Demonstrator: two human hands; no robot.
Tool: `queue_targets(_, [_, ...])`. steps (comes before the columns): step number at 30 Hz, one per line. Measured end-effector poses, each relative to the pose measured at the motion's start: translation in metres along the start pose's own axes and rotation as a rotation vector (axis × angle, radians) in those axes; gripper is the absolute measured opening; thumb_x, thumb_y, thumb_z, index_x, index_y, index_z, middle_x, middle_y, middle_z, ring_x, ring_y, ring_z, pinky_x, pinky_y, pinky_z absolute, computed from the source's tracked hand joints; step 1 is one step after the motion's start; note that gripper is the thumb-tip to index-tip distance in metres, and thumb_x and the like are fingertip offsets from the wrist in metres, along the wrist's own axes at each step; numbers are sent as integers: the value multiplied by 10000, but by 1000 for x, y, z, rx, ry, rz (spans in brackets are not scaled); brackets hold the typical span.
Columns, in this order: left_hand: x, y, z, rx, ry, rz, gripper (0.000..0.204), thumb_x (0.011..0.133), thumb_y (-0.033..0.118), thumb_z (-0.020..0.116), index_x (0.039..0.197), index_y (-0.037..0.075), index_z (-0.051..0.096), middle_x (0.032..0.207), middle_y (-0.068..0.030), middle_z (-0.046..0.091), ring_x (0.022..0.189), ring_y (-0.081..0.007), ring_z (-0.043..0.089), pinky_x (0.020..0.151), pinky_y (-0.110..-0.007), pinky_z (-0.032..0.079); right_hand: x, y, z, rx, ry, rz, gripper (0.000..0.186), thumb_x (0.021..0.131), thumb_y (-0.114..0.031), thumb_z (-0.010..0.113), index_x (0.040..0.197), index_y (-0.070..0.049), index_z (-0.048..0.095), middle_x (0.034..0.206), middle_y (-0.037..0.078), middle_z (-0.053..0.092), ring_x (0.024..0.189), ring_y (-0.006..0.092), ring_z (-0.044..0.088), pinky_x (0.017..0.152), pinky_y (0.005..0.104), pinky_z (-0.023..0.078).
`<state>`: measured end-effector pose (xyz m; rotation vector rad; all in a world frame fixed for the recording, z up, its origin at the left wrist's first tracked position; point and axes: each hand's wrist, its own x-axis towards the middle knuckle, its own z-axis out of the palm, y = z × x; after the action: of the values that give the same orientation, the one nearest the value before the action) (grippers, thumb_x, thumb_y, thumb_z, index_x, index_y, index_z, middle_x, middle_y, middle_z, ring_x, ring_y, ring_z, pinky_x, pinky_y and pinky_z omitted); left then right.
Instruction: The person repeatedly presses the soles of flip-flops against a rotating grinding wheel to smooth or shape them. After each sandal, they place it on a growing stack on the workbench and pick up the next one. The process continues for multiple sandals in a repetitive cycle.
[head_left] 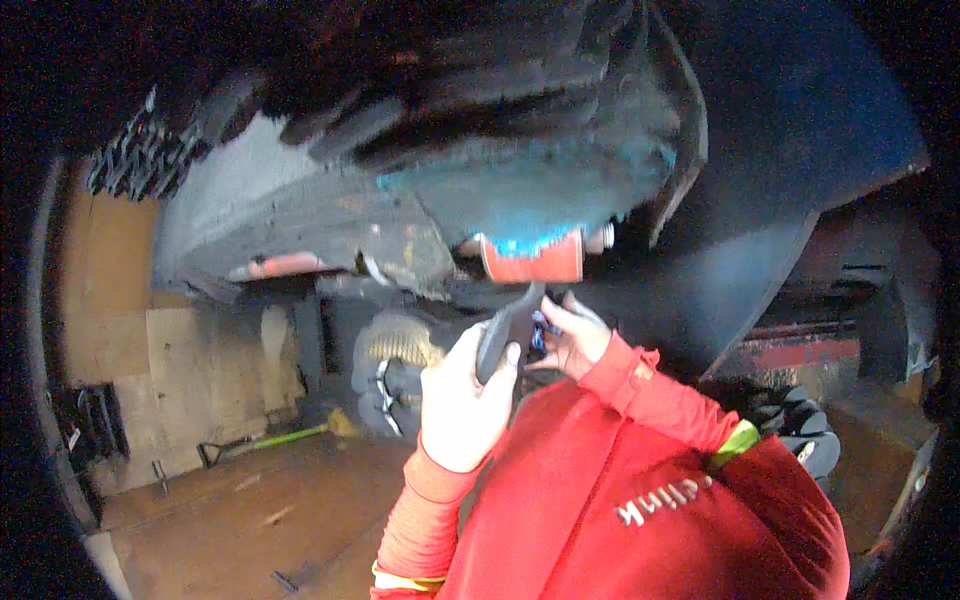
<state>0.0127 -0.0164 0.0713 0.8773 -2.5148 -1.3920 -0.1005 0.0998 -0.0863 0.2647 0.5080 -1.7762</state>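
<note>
My left hand (465,405) is closed round the dark handle of a wide paintbrush (532,262), thumb along the grip. The brush has an orange-red band below its head, and bright blue paint shows at its upper end. That end meets a blue-painted patch (540,185) on the dark underside above me. To the right of the handle, my right hand (580,340) is curled with thumb and fingers bent round a small dark-blue thing (541,335), blurred and partly hidden. Whether it touches the brush I cannot tell.
Low overhead hangs a dark metal body (760,180) with a bent edge. Rounded dark shapes with a yellowish ribbed part (400,345) stand behind my left hand. A green-handled tool (290,437) lies by the wooden panels (220,370). Dark rounded objects (808,440) are at right.
</note>
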Motion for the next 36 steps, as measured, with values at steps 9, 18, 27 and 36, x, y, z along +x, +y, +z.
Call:
queue_targets(9, [-66, 16, -11, 43, 82, -9, 377, 922, 71, 706, 1280, -24, 633, 975, -205, 740, 857, -215, 765, 744, -308, 578, -21, 5, 17, -88, -77, -19, 404, 1057, -218, 576, 1436, -164, 449, 1189, 73, 656, 978, 223, 698, 755, 390, 616])
queue_targets(18, [-86, 25, -12, 72, 123, 128, 442, 872, 41, 733, 1303, -9, 644, 1054, -233, 737, 924, -272, 772, 771, -335, 588, -12, 18, -4, -237, -172, -115, 482, 1064, -217, 537, 1507, -195, 349, 1245, 213, 618, 1091, 411, 671, 953, 574, 555])
queue_targets(27, [-74, 2, -1, -16, 101, 5, 360, 914, 58, 709, 1264, -6, 658, 957, -124, 746, 832, -96, 669, 766, -269, 536, -9, 7, -8, -221, -3, -106, 448, 1063, -238, 543, 1486, -214, 399, 1132, 149, 654, 1064, 329, 694, 841, 533, 626])
queue_targets(36, [-116, -28, -5, -30, 92, 37, 480, 862, -7, 735, 1332, 16, 643, 1099, -188, 740, 892, -195, 750, 780, -294, 567, -23, 14, -4, -350, -103, -231, 584, 1035, -130, 585, 1549, -209, 319, 1122, 165, 637, 1018, 340, 691, 896, 564, 592])
